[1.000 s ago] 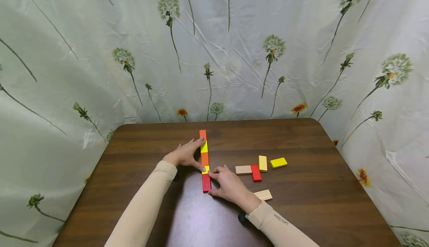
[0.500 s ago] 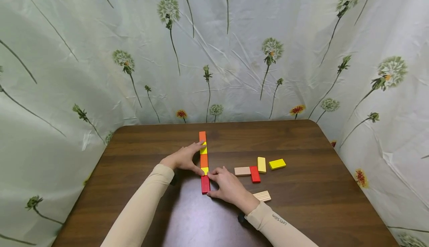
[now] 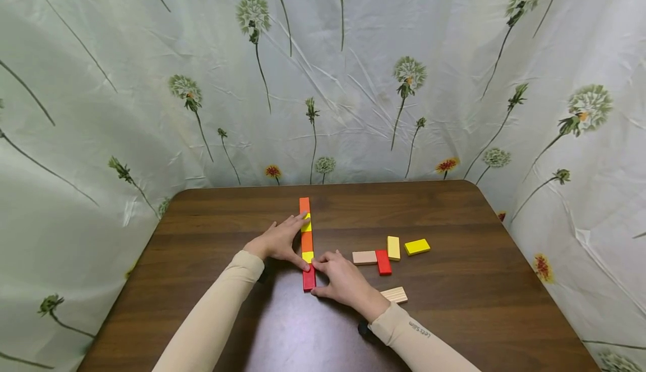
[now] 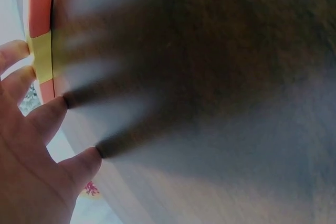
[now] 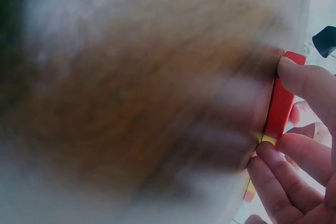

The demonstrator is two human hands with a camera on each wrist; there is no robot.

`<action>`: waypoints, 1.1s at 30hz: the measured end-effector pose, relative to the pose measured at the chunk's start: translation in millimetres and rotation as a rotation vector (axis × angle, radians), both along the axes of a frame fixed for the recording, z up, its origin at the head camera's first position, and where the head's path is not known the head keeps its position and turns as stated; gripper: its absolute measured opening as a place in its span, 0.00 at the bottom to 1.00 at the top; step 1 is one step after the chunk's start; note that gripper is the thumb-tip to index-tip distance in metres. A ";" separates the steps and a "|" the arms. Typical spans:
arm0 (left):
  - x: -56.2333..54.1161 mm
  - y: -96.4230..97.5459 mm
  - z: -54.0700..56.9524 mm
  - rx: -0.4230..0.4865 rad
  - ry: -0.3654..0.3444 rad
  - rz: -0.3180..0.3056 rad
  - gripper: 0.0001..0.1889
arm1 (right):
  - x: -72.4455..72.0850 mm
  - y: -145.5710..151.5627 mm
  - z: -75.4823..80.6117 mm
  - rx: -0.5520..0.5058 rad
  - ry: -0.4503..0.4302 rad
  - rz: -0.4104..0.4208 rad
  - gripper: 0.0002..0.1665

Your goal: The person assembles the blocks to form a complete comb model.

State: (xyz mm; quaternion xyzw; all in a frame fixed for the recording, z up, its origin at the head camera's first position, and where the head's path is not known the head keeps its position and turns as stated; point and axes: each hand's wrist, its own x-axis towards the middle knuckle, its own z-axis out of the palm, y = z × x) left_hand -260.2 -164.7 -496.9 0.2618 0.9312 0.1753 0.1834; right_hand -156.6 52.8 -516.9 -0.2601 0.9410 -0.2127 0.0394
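Note:
Flat coloured blocks lie end to end in one line on the wooden table. From the near end they run red block (image 3: pixel 309 280), yellow block (image 3: pixel 307 256), orange block (image 3: pixel 307 242), second yellow block (image 3: pixel 307 226), then far orange block (image 3: pixel 304 204). My left hand (image 3: pixel 276 242) spreads along the left side, thumb at the far part of the red block and a forefinger over the second yellow one. On the opposite side my right hand (image 3: pixel 343 282) touches the red block's long edge, thumb near its close end and forefinger near the yellow joint.
To the right lie a pinkish wooden block (image 3: pixel 364 257), another red block (image 3: pixel 383 262), a pale yellow block (image 3: pixel 393 248) and a bright yellow block (image 3: pixel 417 247). A ridged wooden block (image 3: pixel 395 295) is partly behind my right wrist. A dandelion-print curtain (image 3: pixel 363 114) hangs behind the table (image 3: pixel 227 209).
My left thumb has slid from the near yellow block toward me, onto the red block's far part. The right hand keeps its place; the blocks show no clear shift.

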 end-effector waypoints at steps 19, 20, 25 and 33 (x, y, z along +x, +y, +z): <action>-1.4 1.4 -0.7 -0.010 -0.001 0.020 0.67 | 0.0 0.3 -4.1 -0.006 0.041 0.004 0.39; -1.2 1.3 -0.8 -0.008 -0.001 0.020 0.67 | 0.3 0.4 -3.9 -0.006 0.040 0.005 0.39; -0.2 1.0 -1.6 -0.004 0.005 0.018 0.67 | 0.8 2.3 -1.3 -0.018 0.012 0.014 0.39; -1.0 1.3 -1.1 -0.010 0.022 0.019 0.66 | 2.0 14.5 8.6 -0.071 -0.071 0.021 0.32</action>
